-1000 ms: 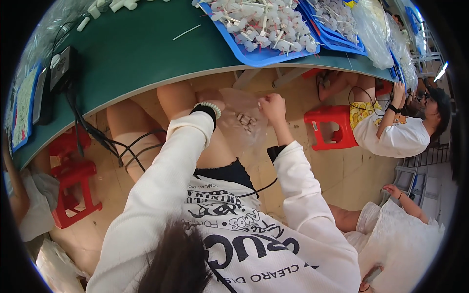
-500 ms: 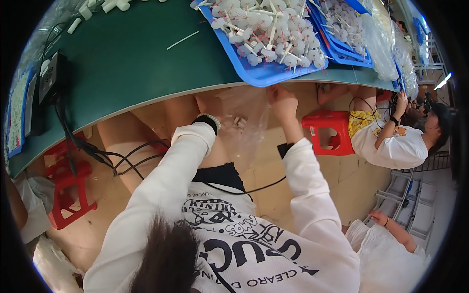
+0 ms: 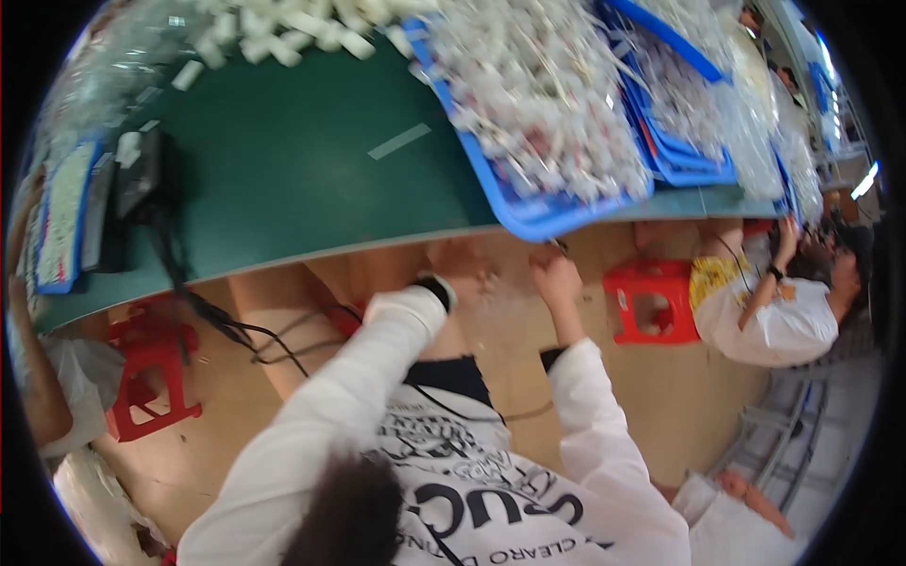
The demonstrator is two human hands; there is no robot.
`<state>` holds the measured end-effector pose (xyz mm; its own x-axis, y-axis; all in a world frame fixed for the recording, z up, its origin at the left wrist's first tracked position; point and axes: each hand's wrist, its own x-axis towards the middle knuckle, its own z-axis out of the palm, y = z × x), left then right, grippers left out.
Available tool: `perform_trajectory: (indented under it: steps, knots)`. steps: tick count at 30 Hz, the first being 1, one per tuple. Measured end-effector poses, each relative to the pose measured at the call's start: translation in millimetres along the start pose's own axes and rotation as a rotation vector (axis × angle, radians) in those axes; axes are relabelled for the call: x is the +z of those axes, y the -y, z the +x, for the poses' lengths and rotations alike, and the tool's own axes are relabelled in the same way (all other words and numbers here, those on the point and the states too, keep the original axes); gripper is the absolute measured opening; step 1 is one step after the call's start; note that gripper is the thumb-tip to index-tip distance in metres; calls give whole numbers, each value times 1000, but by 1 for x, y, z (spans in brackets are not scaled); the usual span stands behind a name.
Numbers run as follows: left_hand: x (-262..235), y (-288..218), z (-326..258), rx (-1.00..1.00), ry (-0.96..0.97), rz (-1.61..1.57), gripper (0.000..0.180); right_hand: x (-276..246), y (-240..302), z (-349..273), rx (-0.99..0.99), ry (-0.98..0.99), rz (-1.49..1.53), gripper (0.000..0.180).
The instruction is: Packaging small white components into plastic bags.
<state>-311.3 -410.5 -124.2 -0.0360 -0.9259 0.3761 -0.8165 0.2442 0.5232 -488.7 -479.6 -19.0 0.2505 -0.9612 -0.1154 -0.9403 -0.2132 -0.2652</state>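
Seen from above, looking down past white sleeves to the near edge of a green table. Both hands raised just under that edge, holding a clear bag of small white parts between them, below the near corner of a blue tray. Right hand pinching the bag's top, grip closed on it. Left hand mostly hidden behind the cuff; grip impossible to tell. Tray heaped with white parts, overhanging the table edge. Likely step: bringing the bag up to the tray. Next move probably calls for holding the bag mouth open beneath the tray lip.
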Motion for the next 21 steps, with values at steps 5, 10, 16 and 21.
perform_trajectory:
  steps: [5, 10, 16, 21]
  knots:
    - [0, 33, 1, -143, -33, 174, 20, 28, -51, -32, 20, 143, -118, 52]
    - [-18, 17, 20, -273, 157, 318, 25, 25, -57, -48, 148, 142, -44, 34]
    - [-9, 4, 18, -229, 548, 194, 32, -12, -60, -38, 283, -230, 11, 30]
    - [-22, 7, 19, -196, 189, 38, 27, -28, -72, -33, 336, -219, 96, 23]
